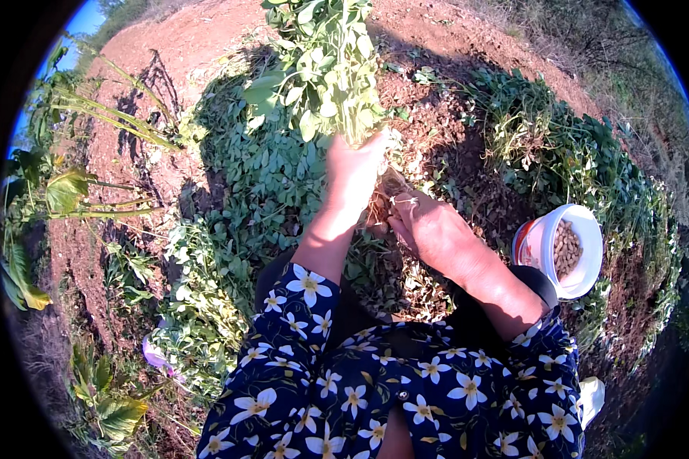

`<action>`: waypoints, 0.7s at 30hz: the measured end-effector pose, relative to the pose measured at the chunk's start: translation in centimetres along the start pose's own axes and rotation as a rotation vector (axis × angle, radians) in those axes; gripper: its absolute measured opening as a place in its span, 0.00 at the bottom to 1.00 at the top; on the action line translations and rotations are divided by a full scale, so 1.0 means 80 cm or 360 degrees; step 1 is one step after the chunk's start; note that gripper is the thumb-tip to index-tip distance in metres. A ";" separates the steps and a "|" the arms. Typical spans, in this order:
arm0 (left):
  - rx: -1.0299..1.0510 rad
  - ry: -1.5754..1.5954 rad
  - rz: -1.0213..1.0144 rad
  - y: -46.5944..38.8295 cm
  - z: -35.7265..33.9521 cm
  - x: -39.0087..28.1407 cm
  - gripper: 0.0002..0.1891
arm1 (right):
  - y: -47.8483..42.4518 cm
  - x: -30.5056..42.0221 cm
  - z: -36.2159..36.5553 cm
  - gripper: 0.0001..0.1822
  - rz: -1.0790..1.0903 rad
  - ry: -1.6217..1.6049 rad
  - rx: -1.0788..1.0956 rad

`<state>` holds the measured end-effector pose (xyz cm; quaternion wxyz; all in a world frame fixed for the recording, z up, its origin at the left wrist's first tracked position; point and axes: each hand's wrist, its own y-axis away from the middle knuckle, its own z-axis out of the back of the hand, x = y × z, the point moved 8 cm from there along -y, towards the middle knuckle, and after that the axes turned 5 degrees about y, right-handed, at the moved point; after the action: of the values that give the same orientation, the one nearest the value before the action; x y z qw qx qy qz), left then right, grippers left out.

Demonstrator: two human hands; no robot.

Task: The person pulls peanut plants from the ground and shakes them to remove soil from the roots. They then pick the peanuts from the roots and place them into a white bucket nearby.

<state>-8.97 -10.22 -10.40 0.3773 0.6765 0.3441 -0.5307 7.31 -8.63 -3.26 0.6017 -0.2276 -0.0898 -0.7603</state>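
My left hand (353, 166) is closed around the stems of an uprooted bunch of peanut plants (336, 74), whose leafy tops point away from me. The roots (377, 209) hang out on the near side of that fist. Beside them is my right hand (430, 229), its thumb and fingers at the roots and pods; whether a pod is pinched between them cannot be told. A white plastic bucket (592, 252) with a red-marked side stands to my right, tilted towards the picture's edge, with peanuts in their shells (567, 249) inside.
Heaps of pulled green plants (264, 172) lie to the left, with more plants (562, 149) at the right beyond the bucket. Large-leaved stalks (115, 117) stand at the far left. A purple object (156, 353) lies low left, and a white object (591, 399) low right. Reddish soil (206, 34) stretches ahead.
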 end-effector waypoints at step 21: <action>0.0581 0.0866 0.0172 0.017 -0.005 -0.053 0.11 | 0.025 -0.137 0.012 0.11 -0.0816 -0.2156 -0.0201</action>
<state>-8.44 -10.77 -6.01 0.1719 0.8671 0.2949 -0.3627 11.37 0.85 -7.67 0.2027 -0.6545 -0.4492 -0.5733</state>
